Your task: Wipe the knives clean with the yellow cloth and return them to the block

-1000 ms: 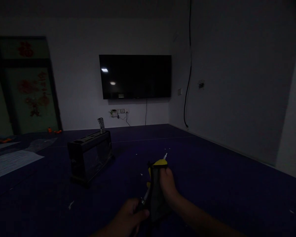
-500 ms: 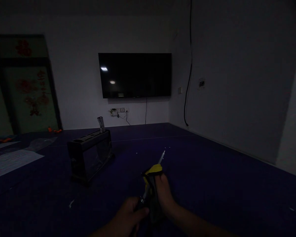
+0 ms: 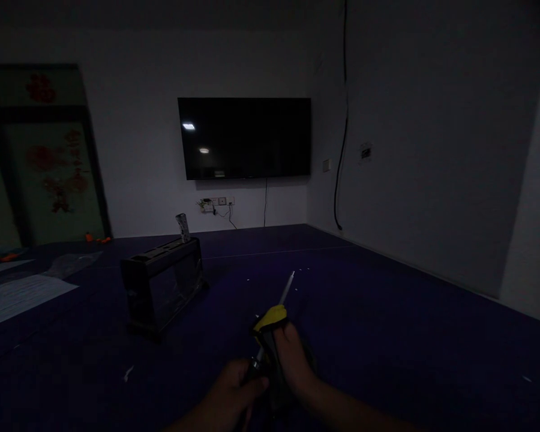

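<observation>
My left hand (image 3: 234,393) is closed round the dark handle of a thin metal blade (image 3: 287,287) that points away from me over the dark blue table (image 3: 387,336). Gripped in my right hand (image 3: 292,360) is a yellow and black pad (image 3: 270,317), wrapped around the blade's middle. The bare tip sticks out beyond the pad. The room is dim, so I cannot make out what kind of tool the blade is.
A dark knife block (image 3: 162,282) stands to the left with one handle (image 3: 182,227) sticking up. White papers (image 3: 22,294) lie at the far left. On the back wall hang a black TV (image 3: 245,138) and a cable (image 3: 339,150).
The yellow pad has slid back toward me along the blade, so more of the bare tip shows. Both hands have shifted slightly left.
</observation>
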The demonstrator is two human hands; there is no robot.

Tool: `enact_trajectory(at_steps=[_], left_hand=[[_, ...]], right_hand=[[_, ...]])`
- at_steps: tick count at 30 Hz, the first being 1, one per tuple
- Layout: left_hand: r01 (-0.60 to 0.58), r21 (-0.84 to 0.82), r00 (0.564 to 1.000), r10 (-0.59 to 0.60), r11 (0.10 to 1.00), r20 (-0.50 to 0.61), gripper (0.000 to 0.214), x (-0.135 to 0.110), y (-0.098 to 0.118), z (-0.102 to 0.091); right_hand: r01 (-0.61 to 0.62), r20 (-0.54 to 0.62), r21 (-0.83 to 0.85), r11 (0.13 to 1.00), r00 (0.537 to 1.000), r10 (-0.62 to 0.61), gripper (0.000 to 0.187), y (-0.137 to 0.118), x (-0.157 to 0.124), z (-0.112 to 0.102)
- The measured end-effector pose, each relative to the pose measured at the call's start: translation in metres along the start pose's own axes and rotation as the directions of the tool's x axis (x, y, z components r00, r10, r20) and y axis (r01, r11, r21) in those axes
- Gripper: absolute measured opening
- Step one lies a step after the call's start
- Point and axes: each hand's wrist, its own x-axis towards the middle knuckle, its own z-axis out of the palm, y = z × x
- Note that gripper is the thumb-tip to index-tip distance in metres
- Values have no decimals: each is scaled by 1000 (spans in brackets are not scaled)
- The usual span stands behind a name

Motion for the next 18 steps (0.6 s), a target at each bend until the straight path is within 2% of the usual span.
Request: enact_trajectory(at_steps=[5, 10, 18], left_hand=[[-29, 9, 998, 30, 1000, -49, 49, -3, 5, 0], [-78, -3, 997, 78, 997, -27, 44, -4, 6, 1], [-42, 26, 999, 42, 999, -6, 51, 0, 4, 0]], right_hand=[[14, 19, -38, 999, 1000, -13, 45, 6, -3, 1], [19, 87, -74, 997, 996, -12, 47, 7, -5, 3], [38, 77, -133, 990, 997, -28, 35, 6, 0, 1]])
